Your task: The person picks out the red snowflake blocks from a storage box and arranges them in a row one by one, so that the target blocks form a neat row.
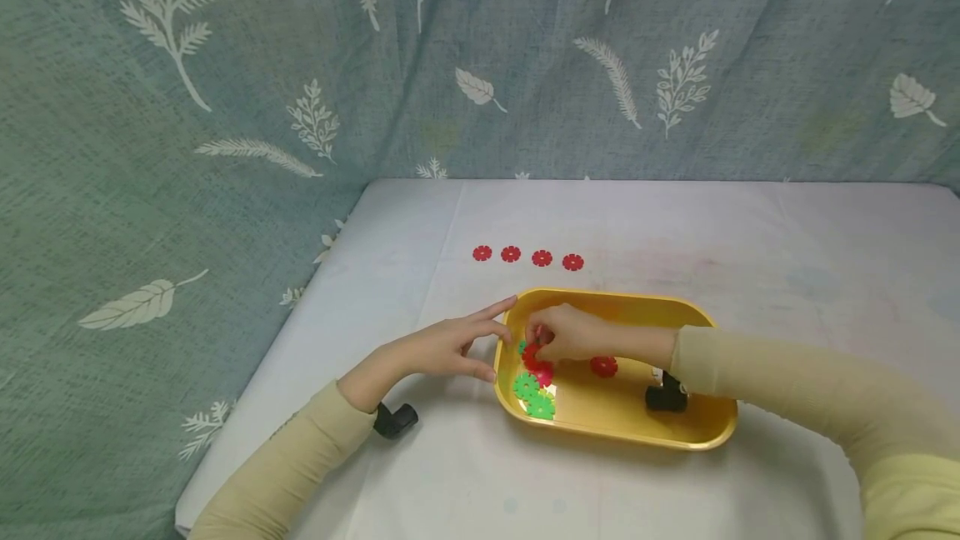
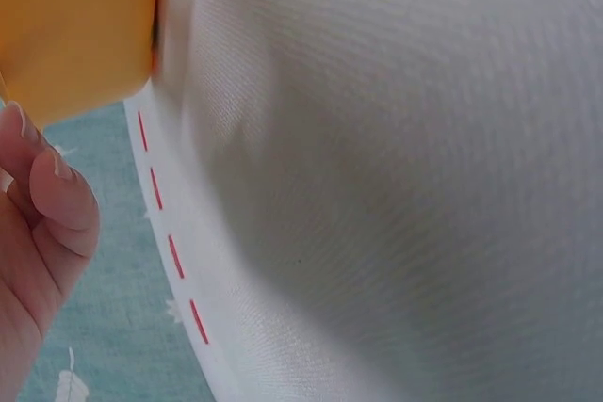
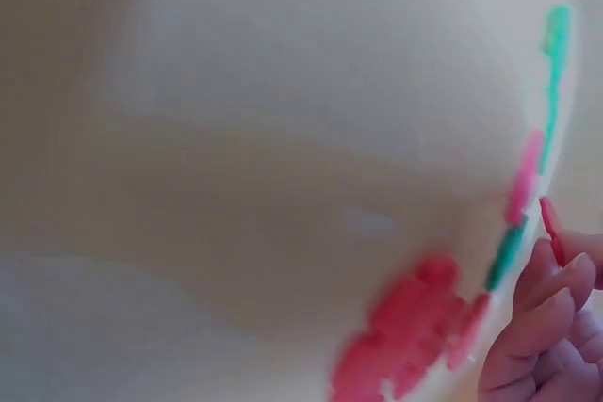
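Note:
My right hand (image 1: 567, 333) reaches into the left part of a yellow tray (image 1: 615, 419). Its fingertips pinch a thin red notched disc (image 3: 551, 230), seen edge-on in the right wrist view. Around these fingers inside the tray lie a pink disc (image 1: 545, 376), green notched discs (image 1: 527, 386) and more red ones; one red disc (image 1: 603, 367) sits apart toward the tray's middle. My left hand (image 1: 448, 347) is at the tray's left end, fingers spread and fairly straight, fingertips at the rim. In the left wrist view, part of the left hand (image 2: 47, 223) shows beside the tray wall.
Beyond the tray, several red discs (image 1: 511, 254) lie in a row on the white tablecloth (image 1: 405, 273). A leaf-patterned curtain (image 1: 525, 65) hangs behind and at the left. Black wrist-camera parts (image 1: 666, 397) show under the right forearm.

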`<state>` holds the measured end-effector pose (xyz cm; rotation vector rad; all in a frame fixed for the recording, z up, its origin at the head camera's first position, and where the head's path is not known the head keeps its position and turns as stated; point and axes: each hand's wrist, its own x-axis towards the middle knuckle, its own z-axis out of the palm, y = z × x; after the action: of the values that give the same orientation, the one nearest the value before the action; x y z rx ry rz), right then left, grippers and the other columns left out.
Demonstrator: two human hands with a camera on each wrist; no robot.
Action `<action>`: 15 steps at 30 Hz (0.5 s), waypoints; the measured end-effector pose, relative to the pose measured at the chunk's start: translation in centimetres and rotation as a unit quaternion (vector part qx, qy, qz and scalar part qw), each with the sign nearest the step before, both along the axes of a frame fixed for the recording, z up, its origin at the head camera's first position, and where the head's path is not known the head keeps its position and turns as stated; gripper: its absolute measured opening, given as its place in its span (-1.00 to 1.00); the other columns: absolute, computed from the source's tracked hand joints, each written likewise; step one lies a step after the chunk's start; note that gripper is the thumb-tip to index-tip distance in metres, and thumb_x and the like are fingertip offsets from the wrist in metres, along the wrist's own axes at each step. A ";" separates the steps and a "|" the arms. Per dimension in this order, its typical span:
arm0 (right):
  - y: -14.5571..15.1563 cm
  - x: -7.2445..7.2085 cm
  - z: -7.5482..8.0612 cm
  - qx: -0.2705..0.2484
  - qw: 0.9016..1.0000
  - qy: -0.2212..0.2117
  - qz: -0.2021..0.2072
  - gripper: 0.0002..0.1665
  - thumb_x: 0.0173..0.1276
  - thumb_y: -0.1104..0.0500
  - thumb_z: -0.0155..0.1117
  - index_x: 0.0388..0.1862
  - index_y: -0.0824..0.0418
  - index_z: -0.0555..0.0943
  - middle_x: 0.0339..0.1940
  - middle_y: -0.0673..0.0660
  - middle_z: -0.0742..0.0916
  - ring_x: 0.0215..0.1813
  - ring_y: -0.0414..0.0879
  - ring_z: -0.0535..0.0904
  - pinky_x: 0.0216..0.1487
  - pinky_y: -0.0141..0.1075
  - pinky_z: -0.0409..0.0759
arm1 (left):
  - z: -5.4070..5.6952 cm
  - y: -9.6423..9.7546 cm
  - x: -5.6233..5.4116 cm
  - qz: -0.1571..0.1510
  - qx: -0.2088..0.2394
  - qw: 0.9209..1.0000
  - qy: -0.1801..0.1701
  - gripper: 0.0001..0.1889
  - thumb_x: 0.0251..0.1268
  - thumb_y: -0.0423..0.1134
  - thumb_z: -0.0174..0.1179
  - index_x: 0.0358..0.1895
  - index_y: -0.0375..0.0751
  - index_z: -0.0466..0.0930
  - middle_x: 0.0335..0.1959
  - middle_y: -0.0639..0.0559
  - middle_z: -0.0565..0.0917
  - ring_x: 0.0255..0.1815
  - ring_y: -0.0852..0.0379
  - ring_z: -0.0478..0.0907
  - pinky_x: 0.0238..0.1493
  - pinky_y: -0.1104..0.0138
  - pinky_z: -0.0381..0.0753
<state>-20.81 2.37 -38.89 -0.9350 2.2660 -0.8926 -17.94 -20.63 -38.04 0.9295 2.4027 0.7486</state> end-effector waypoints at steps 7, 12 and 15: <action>1.1 -1.0 2.2 -0.007 1.000 -0.007 -0.016 -0.82 0.17 0.29 0.25 -0.21 0.21 0.57 -0.50 0.01 0.62 -0.56 -0.13 0.46 -0.48 -0.42 0.50 | -0.1 0.1 -0.1 0.009 -0.008 1.000 -0.003 -0.57 0.05 0.04 0.28 0.02 0.15 0.43 0.47 0.27 -0.11 -0.02 0.15 0.42 -0.39 0.40 0.47; 2.3 -2.3 4.2 -0.025 0.998 -0.021 -0.061 -0.79 0.22 0.29 0.21 -0.14 0.24 0.56 -0.46 0.09 0.66 -0.60 -0.13 0.42 -0.49 -0.39 0.49 | -0.1 0.1 -0.1 0.011 -0.008 1.000 -0.006 -0.55 0.05 0.03 0.29 0.04 0.11 0.43 0.47 0.25 -0.11 0.09 0.12 0.35 -0.34 0.38 0.50; 3.3 -3.4 5.5 -0.041 0.994 -0.037 -0.097 -0.78 0.27 0.28 0.18 -0.10 0.27 0.55 -0.41 0.17 0.68 -0.58 -0.07 0.49 -0.45 -0.35 0.55 | -0.1 0.2 -0.1 0.009 -0.004 1.000 -0.005 -0.53 0.05 0.03 0.29 0.05 0.08 0.43 0.48 0.25 -0.11 0.18 0.12 0.29 -0.31 0.37 0.50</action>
<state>-24.22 5.66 -33.36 -0.7127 2.2999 -1.0914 -18.05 -20.46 -38.19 0.8998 2.4060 0.7475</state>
